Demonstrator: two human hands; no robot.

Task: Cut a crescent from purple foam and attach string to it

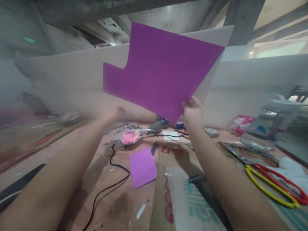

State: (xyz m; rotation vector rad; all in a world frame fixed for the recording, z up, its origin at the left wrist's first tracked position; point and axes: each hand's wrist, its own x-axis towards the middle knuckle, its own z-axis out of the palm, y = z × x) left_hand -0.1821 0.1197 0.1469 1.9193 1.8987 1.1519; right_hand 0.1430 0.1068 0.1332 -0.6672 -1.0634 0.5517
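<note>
Notched purple sheet (166,70): extends up-left from right hand (194,110), fingers clamped on lower edge. Left hand (115,114): apart, blurred; cannot tell fingers' state.

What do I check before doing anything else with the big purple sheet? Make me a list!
1. Right hand gripping the big purple sheet: ok, near its lowest corner.
2. Left hand on it too: not ok, blurred and seemingly apart from it.
3. Red-and-yellow-handled scissors out of both hands: ok, lying at the right.
4. Smaller purple piece lying separately: ok.
5. Big sheet's far side unmarked: cannot tell, hidden.
</note>
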